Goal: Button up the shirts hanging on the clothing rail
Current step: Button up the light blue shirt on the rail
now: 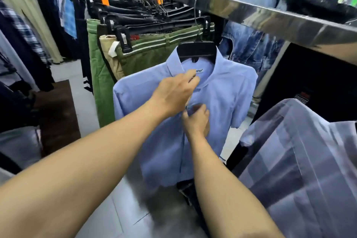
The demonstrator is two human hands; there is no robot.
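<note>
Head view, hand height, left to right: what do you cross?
brown mat → green trousers → blue shirt → pale shirt. The left hand and right hand both overlap the blue shirt's front, so they are left out of the order.

A clothes shop — packed rails (270, 17) of hung trousers (146, 48)

Polished steel clothing rail (270, 15) before me.
Light blue cotton shirt (231, 92) hangs at twelve o'clock, green trousers (154, 58) at ten.
</note>
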